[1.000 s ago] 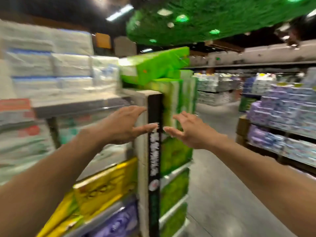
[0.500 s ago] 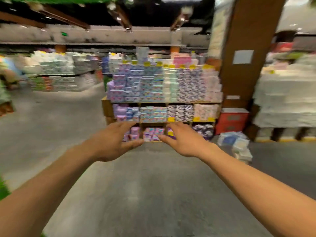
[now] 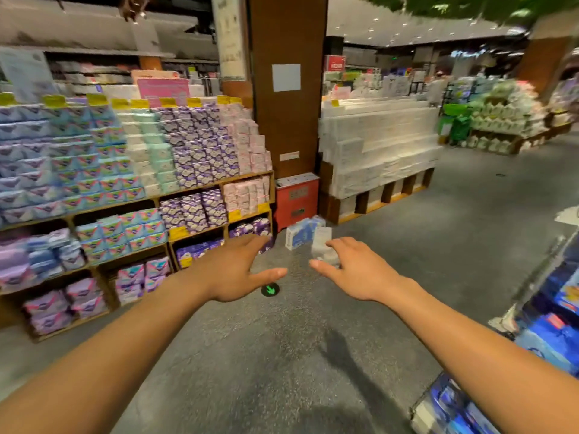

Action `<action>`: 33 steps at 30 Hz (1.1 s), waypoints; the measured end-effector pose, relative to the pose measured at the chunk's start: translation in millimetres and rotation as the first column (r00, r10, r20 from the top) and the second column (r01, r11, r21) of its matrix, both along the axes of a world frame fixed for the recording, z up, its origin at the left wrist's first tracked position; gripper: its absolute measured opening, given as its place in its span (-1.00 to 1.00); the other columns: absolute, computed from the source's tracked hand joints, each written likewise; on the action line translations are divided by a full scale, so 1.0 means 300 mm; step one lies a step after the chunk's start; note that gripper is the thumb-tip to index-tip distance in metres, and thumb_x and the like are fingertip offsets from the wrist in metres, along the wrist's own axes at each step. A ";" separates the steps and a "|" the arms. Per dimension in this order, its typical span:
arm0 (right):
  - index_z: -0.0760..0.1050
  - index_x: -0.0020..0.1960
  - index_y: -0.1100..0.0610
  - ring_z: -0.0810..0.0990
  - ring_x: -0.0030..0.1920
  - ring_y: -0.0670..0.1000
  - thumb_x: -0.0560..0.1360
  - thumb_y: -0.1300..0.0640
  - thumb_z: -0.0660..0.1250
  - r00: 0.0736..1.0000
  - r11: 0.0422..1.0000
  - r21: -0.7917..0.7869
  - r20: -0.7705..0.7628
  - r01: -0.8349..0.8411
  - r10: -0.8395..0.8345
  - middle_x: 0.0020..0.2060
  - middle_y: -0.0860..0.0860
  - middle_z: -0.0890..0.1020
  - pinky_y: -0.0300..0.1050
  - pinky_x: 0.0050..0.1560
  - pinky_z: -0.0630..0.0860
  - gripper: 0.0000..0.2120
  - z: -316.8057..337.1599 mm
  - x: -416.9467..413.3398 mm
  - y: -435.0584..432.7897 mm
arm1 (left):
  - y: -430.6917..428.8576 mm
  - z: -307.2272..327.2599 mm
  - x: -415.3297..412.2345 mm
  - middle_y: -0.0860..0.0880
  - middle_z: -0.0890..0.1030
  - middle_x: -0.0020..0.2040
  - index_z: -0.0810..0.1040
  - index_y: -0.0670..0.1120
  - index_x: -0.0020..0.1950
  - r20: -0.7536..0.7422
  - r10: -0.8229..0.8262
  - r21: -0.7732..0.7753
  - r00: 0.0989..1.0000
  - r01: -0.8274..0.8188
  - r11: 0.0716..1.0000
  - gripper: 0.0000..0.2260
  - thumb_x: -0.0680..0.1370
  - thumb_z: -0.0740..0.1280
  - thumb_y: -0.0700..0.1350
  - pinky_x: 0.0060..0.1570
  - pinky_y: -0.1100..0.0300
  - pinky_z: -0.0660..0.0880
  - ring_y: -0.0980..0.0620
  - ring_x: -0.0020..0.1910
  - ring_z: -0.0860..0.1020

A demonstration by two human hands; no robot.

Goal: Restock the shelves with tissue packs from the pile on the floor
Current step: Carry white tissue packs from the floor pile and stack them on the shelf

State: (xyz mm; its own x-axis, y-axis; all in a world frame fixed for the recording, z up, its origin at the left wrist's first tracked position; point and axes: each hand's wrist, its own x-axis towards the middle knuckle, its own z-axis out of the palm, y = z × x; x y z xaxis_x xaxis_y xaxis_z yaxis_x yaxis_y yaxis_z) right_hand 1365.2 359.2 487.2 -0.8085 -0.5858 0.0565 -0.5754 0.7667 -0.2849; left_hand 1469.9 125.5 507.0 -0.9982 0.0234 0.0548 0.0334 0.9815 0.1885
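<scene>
Both arms out ahead, left hand (image 3: 233, 270) and right hand (image 3: 354, 270) empty, fingers (image 3: 269, 273) spread apart and clamped on nothing. Small pile of tissue packs (image 3: 308, 236) lying on the floor (image 3: 282, 355) beyond the hands, at the foot of the brown pillar (image 3: 286, 89) and just beside a red box (image 3: 296, 198), between the wooden shelves (image 3: 219, 189) of purple and pink packs on the left and the stacked white display (image 3: 376, 145) on the right.

Likely trouble from here: reaching while walking and misjudging the pile, knocking the loose upper pack off; grabbing too many soft packs with open hands and dropping some; clipping the blue stock (image 3: 548, 339) close at the right edge.

Against half a second ago: closer to the pile, now larger and nearer the right hand; view swung rightward, white display now central; hands at much the same spread, empty as before.
</scene>
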 end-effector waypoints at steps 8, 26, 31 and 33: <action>0.28 0.54 0.12 0.36 0.47 0.17 0.61 -0.35 0.14 0.990 0.990 0.017 0.008 0.143 -0.143 0.50 0.14 0.38 0.07 0.41 0.36 -0.30 0.045 -0.817 -0.060 | -0.154 -0.041 -0.837 -0.03 0.26 0.58 0.09 0.06 0.62 -0.004 -0.052 0.088 0.999 0.053 0.995 -0.16 0.46 0.06 0.50 0.44 0.08 0.25 -0.03 0.51 0.27; 0.29 0.55 0.12 0.36 0.47 0.15 0.58 -0.32 0.23 0.961 0.964 0.021 0.082 0.265 -0.265 0.50 0.11 0.38 0.09 0.45 0.34 -0.29 -0.138 -2.607 -0.394 | -0.444 -0.216 -2.779 0.00 0.24 0.59 0.13 0.03 0.62 0.084 -0.216 0.133 0.973 0.204 0.970 -0.19 0.50 0.08 0.47 0.46 0.03 0.27 -0.03 0.52 0.25; 0.35 0.46 0.12 0.45 0.34 0.14 0.57 -0.34 0.23 0.968 0.972 0.041 0.096 0.230 -0.233 0.39 0.12 0.46 0.13 0.32 0.46 -0.34 -0.186 -3.131 -0.336 | -0.399 -0.271 -3.257 0.00 0.23 0.59 0.09 0.05 0.63 0.086 -0.153 0.144 0.984 0.140 0.980 -0.07 0.40 -0.02 0.58 0.47 0.00 0.27 -0.04 0.53 0.24; 0.34 0.49 0.12 0.43 0.38 0.14 0.58 -0.32 0.22 0.980 0.984 0.041 0.090 0.172 -0.175 0.43 0.12 0.44 0.10 0.35 0.44 -0.34 -0.212 -3.346 -0.321 | -0.360 -0.320 -3.415 0.01 0.23 0.59 0.10 0.05 0.63 0.103 -0.108 0.165 0.989 0.090 0.982 -0.10 0.42 0.03 0.54 0.45 0.02 0.28 -0.04 0.53 0.25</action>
State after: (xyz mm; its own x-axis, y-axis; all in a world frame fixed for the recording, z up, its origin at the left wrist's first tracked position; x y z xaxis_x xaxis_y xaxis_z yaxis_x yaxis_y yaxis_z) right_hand 361.3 262.8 423.7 -0.8988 -0.4366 -0.0407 -0.4050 0.8622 -0.3043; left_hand 445.5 17.5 411.1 -0.9914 0.1228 -0.0455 0.0993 0.9315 0.3499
